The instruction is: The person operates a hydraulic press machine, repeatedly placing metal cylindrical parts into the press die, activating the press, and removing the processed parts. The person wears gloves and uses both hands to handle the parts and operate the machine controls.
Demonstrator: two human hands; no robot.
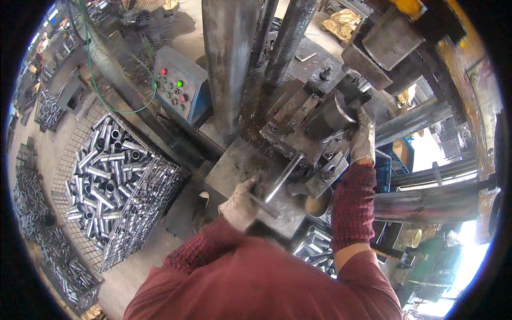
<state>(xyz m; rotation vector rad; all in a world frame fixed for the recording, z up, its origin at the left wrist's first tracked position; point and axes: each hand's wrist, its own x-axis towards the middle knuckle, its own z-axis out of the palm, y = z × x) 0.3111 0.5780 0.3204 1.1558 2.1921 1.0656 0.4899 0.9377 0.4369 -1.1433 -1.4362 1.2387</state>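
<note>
Factory floor [125, 276]: right hand [363, 140] seen at a dark, curved steel block [323, 120], left hand [238, 206] at a flat, dark-metal bar [266, 208]; grips cannot be told; pinching best avoided.

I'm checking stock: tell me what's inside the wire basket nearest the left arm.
The wire basket holds a heap of shiny metal tubes at many angles. The upper ones show; anything beneath, including the basket's floor, is covered.

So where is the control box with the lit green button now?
In the head view, the control box is at the upper left, just left of the thick vertical column and higher in the picture than the wire basket of metal tubes.
</note>
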